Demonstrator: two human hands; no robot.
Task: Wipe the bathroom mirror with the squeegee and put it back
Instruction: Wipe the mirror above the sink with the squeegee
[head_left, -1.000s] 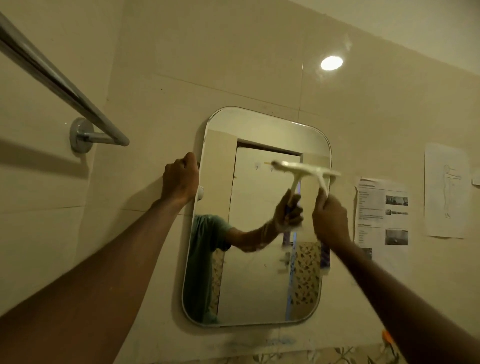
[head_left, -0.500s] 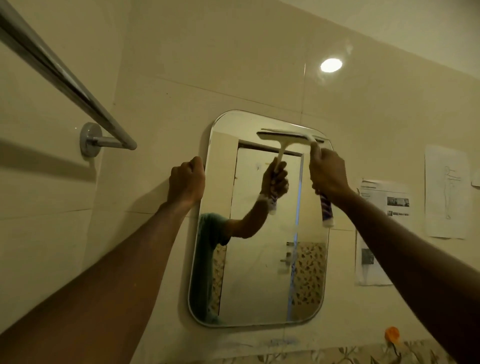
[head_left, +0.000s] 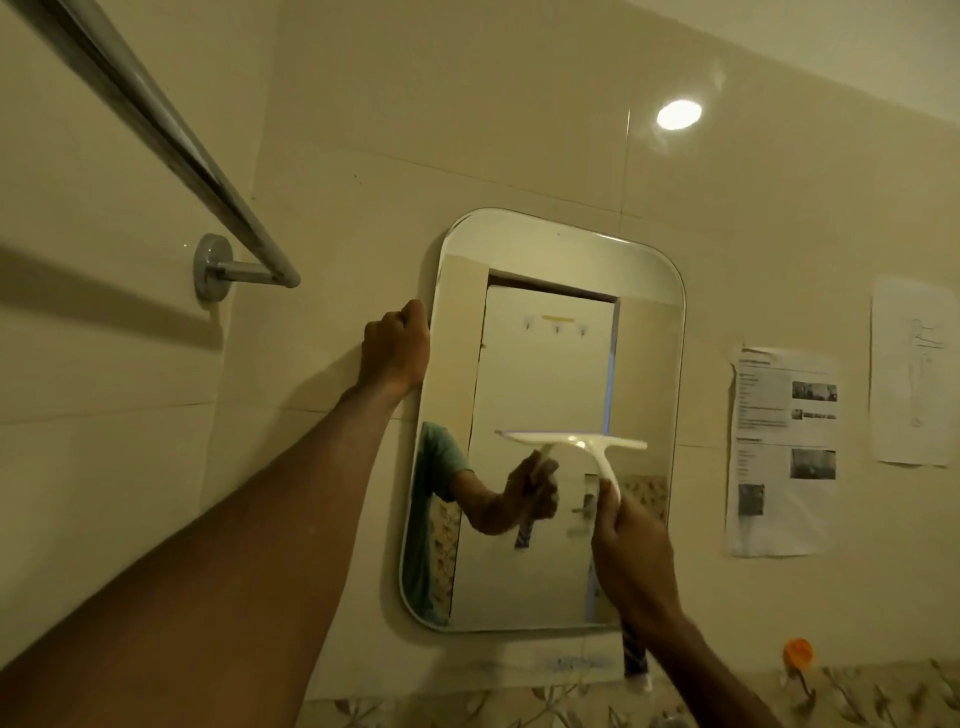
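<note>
Gripping the white squeegee (head_left: 582, 447) by its handle with the right hand (head_left: 631, 561), fingers (head_left: 607, 501) wrapped round the handle's lower end. Holding the blade level and against the mirror (head_left: 550, 364), across the lower middle of the glass, nearer its right edge. Bracing with the left hand (head_left: 397, 353) at the upper half of the mirror's left edge, fingers clenched round the rim. Hung on a beige tiled wall. To the left, on the side wall, a chrome towel rail (head_left: 171, 135). To the right of the mirror, stuck to the tiles, a printed sheet (head_left: 784, 452), and beyond it a paper with a line drawing (head_left: 914, 371). Lower down, just above the patterned tile border, a small orange hook (head_left: 798, 652).
</note>
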